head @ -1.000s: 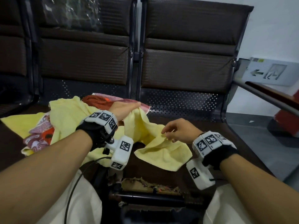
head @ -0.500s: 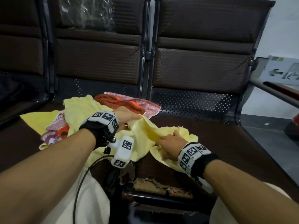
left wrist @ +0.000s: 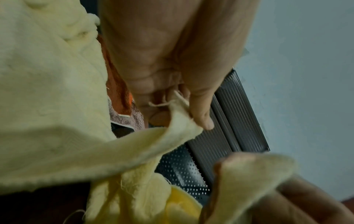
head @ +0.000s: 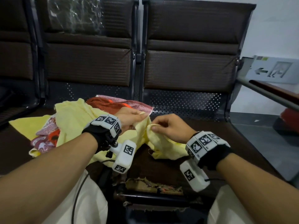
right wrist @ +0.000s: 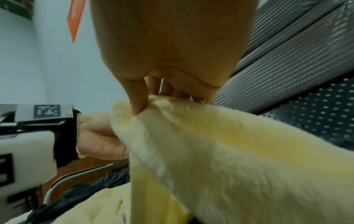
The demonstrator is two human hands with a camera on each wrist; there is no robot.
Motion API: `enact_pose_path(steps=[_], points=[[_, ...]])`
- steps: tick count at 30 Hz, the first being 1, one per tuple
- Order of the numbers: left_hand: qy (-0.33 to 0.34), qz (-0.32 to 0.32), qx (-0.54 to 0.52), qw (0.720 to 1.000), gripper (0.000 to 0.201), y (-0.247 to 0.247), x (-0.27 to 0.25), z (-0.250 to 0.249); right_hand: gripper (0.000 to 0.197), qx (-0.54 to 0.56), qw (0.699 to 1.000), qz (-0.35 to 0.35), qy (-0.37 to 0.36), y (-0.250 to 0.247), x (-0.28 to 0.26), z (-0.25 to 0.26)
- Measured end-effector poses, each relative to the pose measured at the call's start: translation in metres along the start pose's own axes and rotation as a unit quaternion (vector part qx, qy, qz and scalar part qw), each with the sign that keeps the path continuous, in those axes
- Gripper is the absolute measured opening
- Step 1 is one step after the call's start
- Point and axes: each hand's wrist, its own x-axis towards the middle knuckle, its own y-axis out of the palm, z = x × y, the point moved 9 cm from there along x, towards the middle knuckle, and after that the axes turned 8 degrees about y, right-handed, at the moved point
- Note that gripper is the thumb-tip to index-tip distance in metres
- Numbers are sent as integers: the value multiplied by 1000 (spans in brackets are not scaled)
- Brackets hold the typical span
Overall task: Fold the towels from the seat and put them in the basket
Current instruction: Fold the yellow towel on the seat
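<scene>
A pale yellow towel [head: 160,141] hangs crumpled between my two hands above the dark seat [head: 210,143]. My left hand [head: 142,116] pinches one edge of it between thumb and fingers; the pinched strip of yellow towel [left wrist: 180,118] shows in the left wrist view. My right hand [head: 153,126] pinches another edge a little to the right, and the yellow towel [right wrist: 210,136] drapes down from its fingertips. Behind my left wrist lies a heap of towels: a yellow towel [head: 72,117], a red and orange towel [head: 111,102] and a patterned red one [head: 47,135]. No basket is in view.
Brown seat backs [head: 191,67] stand close behind the towels. A metal armrest [head: 265,89] and a grey arrow sign [head: 273,70] are at the right. The seat's front edge [head: 153,186] is torn, showing foam. My knees in light trousers [head: 80,204] are below.
My right hand left the flattened towel on the seat, rose and now pinches its edge near my left hand. The towel is lifted and bunched between both hands.
</scene>
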Motion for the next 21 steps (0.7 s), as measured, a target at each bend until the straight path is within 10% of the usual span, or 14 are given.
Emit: enact_pose_path(steps=[5,15,21], points=[[36,47,-20,998,9,24,-9,-11,11,35,996,-75,18,-16,-1,-4],[78,53,-86,992,52,26,-12,-19,13,21,987,-139,75,-25,4,-21],[137,25,16,990,15,20,-14,-27,17,66,985,-124,100,-26,3,-26]])
